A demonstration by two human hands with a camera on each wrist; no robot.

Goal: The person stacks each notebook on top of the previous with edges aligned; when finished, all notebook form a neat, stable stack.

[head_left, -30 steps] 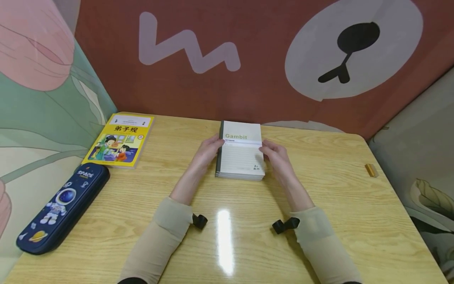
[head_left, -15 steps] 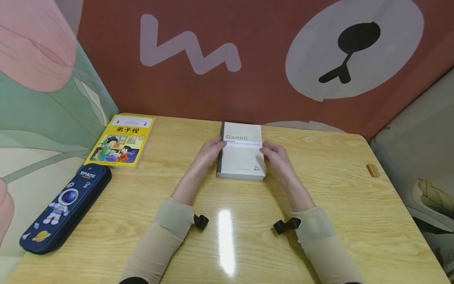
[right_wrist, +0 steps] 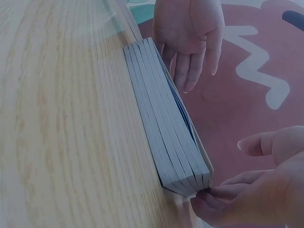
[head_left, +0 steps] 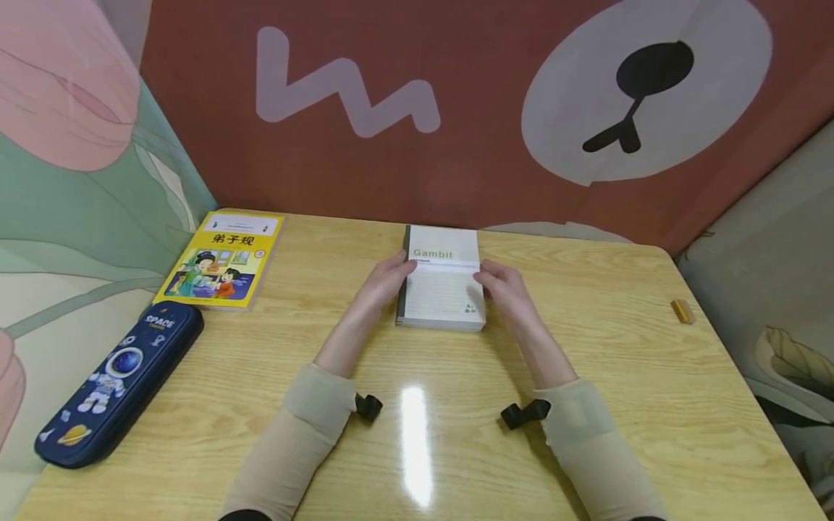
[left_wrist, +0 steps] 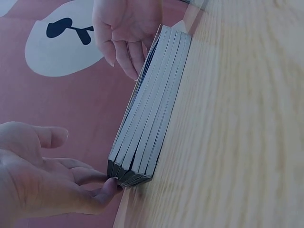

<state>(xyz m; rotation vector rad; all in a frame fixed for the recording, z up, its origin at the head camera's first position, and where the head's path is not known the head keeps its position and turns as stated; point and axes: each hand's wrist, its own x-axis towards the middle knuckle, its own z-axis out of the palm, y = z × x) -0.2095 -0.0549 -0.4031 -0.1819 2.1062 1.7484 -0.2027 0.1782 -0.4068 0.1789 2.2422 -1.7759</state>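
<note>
A stack of several notebooks, the top one with a white "Gambit" cover and a dark spine, lies flat in the middle of the table. My left hand is at the spine side, its fingers touching that edge. On the opposite long side, my right hand touches the stack with its fingers. Both wrist views show the layered page edges of the notebooks, slightly uneven at the corner. There, the thumbs of the left hand and the right hand stay raised, apart from the top cover.
At the back left lies a yellow picture book. A navy pencil case with an astronaut print sits in front of it. Near the right edge of the wooden table is a small orange-brown block. A red-brown patterned wall stands behind.
Both hands stay at the sides of the notebook stack. The layers at the stack's front edge look more even than a second ago. The camera has shifted slightly.
</note>
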